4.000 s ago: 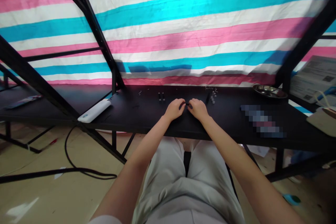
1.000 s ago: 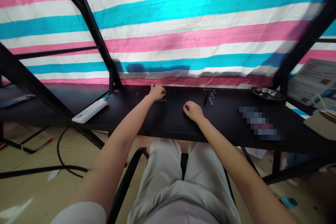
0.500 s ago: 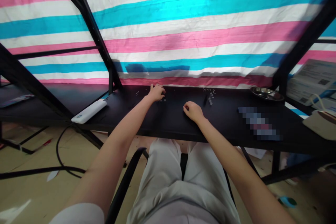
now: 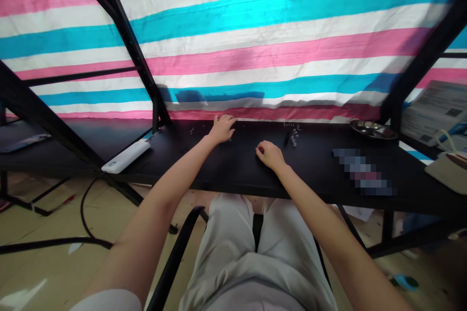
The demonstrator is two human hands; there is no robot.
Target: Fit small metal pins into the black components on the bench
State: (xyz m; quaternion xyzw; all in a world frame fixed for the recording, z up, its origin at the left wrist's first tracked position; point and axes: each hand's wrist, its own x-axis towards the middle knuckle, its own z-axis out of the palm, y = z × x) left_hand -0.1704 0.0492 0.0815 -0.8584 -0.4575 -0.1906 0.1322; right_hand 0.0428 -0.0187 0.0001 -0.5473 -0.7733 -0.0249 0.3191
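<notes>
My left hand [image 4: 222, 129] is over the far part of the black table [image 4: 241, 175], palm down, its fingers stretched out and somewhat apart. I see nothing held in it; a small pale piece [image 4: 230, 140] peeks out by its lower edge. My right hand [image 4: 270, 154] rests nearer to me with its fingers curled in, and whatever they hold, if anything, is hidden. Beyond that hand lie a dark slim stick [image 4: 287, 138] and a cluster of small whitish pieces [image 4: 294, 137]. Behind these runs a row of tiny white bits [image 4: 290, 125].
A white oblong device [image 4: 126, 157] lies at the table's left. On the right are a shiny metal dish [image 4: 372, 129] and a blurred-out flat item [image 4: 363, 171]. Black frame posts [image 4: 140, 58] rise at both sides. A striped sheet [image 4: 273, 53] hangs behind.
My left hand has shifted slightly right, and its fingers have gone from curled to stretched out. My right hand has stayed put, still curled.
</notes>
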